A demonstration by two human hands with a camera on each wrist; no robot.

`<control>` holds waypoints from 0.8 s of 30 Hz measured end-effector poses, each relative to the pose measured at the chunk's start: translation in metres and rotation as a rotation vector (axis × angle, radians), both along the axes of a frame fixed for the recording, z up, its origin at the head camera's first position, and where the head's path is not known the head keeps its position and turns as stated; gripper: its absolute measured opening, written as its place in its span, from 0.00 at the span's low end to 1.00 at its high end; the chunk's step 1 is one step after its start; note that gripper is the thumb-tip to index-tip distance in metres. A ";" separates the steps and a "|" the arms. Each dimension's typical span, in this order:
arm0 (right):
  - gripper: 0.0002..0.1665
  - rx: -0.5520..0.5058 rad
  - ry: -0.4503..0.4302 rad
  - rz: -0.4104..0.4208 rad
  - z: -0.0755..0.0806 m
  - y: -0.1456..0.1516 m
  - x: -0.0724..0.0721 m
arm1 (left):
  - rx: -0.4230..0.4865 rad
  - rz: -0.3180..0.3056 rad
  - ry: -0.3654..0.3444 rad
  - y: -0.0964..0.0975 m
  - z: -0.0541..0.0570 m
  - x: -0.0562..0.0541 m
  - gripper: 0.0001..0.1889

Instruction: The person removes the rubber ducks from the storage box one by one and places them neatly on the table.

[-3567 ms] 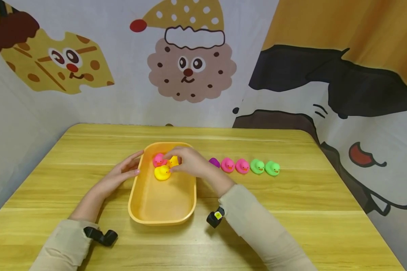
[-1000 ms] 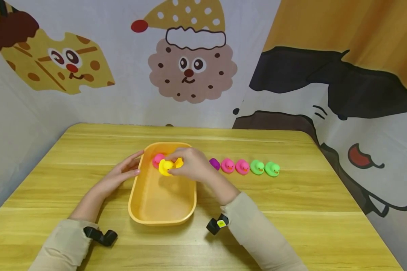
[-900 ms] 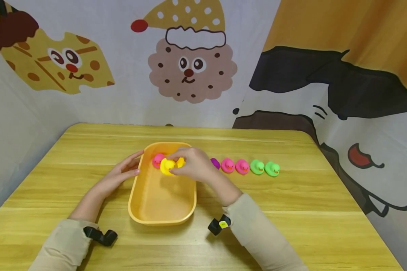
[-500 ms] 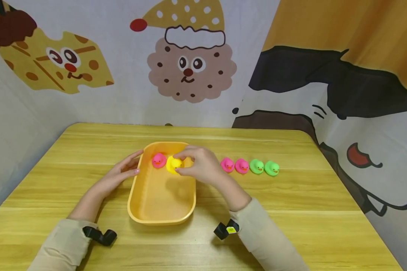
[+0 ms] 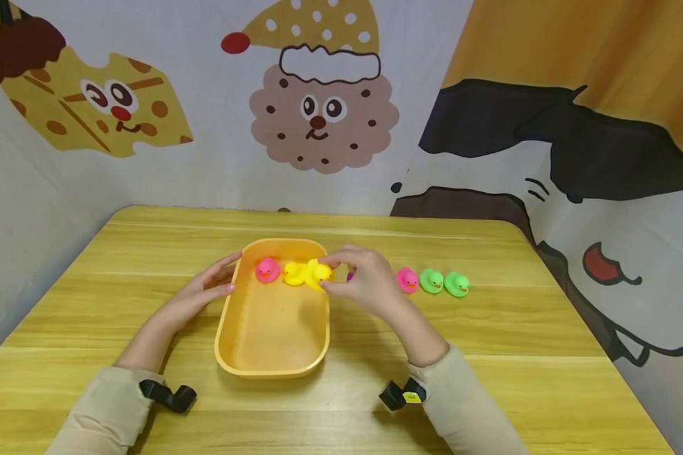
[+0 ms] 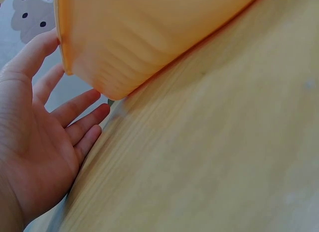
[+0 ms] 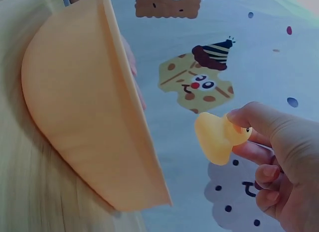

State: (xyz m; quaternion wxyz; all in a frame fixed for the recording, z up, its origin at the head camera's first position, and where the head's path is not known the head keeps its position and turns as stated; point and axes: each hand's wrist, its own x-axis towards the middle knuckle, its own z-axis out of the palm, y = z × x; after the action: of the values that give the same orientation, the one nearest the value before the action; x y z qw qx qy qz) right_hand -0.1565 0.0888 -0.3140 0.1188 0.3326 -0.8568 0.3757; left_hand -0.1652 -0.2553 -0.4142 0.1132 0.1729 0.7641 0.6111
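My right hand [image 5: 369, 281] pinches a yellow rubber duck [image 5: 320, 274] between thumb and fingers, over the right rim of the orange plastic basin [image 5: 273, 373]. In the right wrist view the held duck [image 7: 219, 137] hangs clear of the basin wall [image 7: 94, 107]. Inside the basin sit a pink duck [image 5: 267, 270] and another yellow duck [image 5: 294, 273]. My left hand [image 5: 201, 291] rests against the basin's left side with its fingers extended. The left wrist view shows that hand [image 6: 45, 137] with fingertips at the basin's outer wall [image 6: 129, 38].
Right of the basin a row of ducks stands on the wooden table [image 5: 489, 379]: a purple duck [image 5: 350, 276] mostly hidden by my right hand, a pink duck [image 5: 407, 280], then two green ducks [image 5: 431, 280]. A cartoon-printed cloth [image 5: 205, 183] hangs behind the table.
My right hand has lifted the yellow duck from among the basin's ducks and carried it rightward to the rim. The left hand and the basin have stayed put.
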 end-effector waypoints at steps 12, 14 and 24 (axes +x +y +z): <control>0.17 -0.015 -0.068 -0.135 0.005 0.037 0.008 | 0.002 0.001 0.004 0.000 -0.002 0.000 0.33; 0.17 -0.018 -0.075 -0.149 0.005 0.044 0.009 | 0.002 0.003 0.002 0.000 -0.002 0.000 0.33; 0.17 -0.044 -0.049 -0.201 0.004 0.074 0.010 | -0.001 0.010 0.004 0.001 -0.002 0.000 0.33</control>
State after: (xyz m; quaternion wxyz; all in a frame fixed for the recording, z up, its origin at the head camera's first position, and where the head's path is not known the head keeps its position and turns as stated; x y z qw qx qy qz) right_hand -0.1469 0.1633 -0.3101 0.1422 0.2329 -0.8801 0.3885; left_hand -0.1651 -0.2547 -0.4166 0.1088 0.1702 0.7654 0.6110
